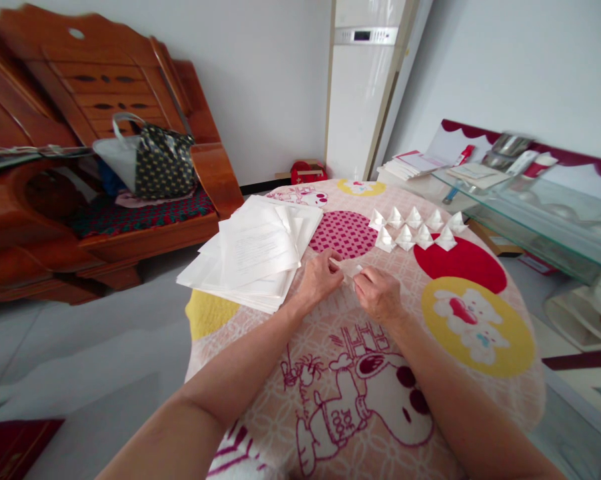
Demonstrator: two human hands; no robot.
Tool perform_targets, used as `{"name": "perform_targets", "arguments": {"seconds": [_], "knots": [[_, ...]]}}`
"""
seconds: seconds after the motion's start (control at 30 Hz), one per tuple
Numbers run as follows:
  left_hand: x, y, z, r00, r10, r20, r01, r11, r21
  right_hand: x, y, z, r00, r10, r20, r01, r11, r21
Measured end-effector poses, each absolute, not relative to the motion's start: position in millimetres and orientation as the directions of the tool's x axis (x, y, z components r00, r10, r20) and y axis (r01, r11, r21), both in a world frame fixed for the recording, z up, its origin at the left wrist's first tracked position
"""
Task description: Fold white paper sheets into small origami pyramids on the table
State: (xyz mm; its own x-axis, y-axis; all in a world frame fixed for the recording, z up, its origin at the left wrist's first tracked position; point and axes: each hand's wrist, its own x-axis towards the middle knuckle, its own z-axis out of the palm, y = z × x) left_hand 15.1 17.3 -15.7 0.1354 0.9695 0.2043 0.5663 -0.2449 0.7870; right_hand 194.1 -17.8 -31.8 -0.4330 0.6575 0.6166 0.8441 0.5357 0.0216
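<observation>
Over the middle of the table, my left hand (322, 277) and my right hand (379, 293) pinch a small piece of folded white paper (349, 269) between them. Much of that paper is hidden by the fingers. Left of my left hand lies a loose stack of white paper sheets (260, 248), the top one with faint printed lines. Beyond my right hand, several folded white paper shapes (414, 219) with pointed tops stand in two rows.
A patterned cloth (330, 373) covers the round table. At the left stands a wooden bench (205, 173) with a dotted bag (163, 163) on it. To the right is a glass shelf (545, 213) holding papers and metal bowls. A white cabinet-like appliance (358, 100) stands behind.
</observation>
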Motion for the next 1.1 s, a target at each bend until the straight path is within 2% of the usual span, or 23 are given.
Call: {"name": "perform_targets", "arguments": {"seconds": [0.2,0.33,0.43,0.53,0.67,0.73,0.87,1.1], "knots": [[9.0,20.7,-14.0,0.249,0.942,0.223,0.623,-0.332,0.708,193.0,-18.2,-33.5,-0.361,0.711,0.604,0.846,0.522,-0.108],[8.3,19.4,-10.5,0.314,0.919,0.237,0.658,-0.391,0.644,193.5,-15.8,-36.2,-0.282,0.783,0.554,0.827,0.492,-0.273],[9.3,17.7,-10.0,0.35,0.918,0.185,0.725,-0.39,0.567,194.7,-13.0,-38.1,-0.249,0.828,0.503,0.779,0.48,-0.404],[10.9,16.3,-13.4,0.35,0.921,0.171,0.772,-0.387,0.505,196.2,-10.7,-39.1,-0.237,0.857,0.457,0.748,0.461,-0.477],[14.5,13.7,-17.3,0.416,0.864,0.283,0.708,-0.504,0.495,197.0,-9.7,-38.8,-0.214,0.878,0.429,0.746,0.43,-0.508],[17.4,12.2,-17.6,0.456,0.844,0.282,0.679,-0.535,0.503,196.8,-9.7,-38.4,-0.206,0.882,0.424,0.751,0.421,-0.509],[25.4,11.3,-19.9,0.416,0.886,0.204,0.739,-0.461,0.492,196.5,-9.6,-38.5,-0.207,0.888,0.41,0.75,0.413,-0.516],[36.7,10.1,-21.3,0.351,0.928,0.126,0.842,-0.371,0.391,193.1,-9.6,-38.9,-0.169,0.889,0.426,0.797,0.378,-0.471]]}}
